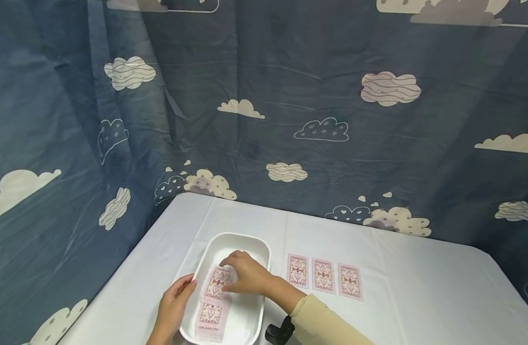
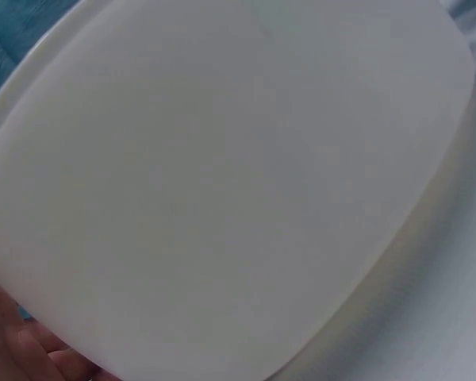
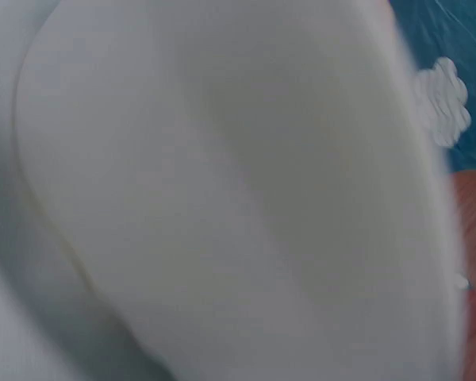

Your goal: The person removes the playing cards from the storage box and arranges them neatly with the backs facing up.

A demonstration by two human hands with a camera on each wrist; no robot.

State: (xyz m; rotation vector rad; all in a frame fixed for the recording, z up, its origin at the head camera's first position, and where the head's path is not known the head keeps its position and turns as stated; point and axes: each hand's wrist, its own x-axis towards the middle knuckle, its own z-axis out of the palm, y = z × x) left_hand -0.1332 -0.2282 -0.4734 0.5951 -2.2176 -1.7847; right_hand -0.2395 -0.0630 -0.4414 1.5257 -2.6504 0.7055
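A white tray (image 1: 246, 330) stands on the table, tilted slightly in the head view, with pink patterned playing cards inside along its left side. My left hand (image 1: 174, 303) grips the tray's left rim, thumb on top. Inside the tray my right hand (image 1: 250, 274) curls over the upper playing card (image 1: 216, 283), fingertips at its top edge and thumb at its right side. Below it lie overlapping playing cards (image 1: 210, 314). In the left wrist view the tray's outer wall (image 2: 222, 190) fills most of the picture, with fingers (image 2: 44, 349) at its lower edge.
Three playing cards lie face down in a row right of the tray: a left card (image 1: 298, 270), a middle card (image 1: 323, 276) and a right card (image 1: 350, 281). A white cloth covers the table (image 1: 419, 287). Behind hangs a dark blue curtain (image 1: 289, 57) with clouds.
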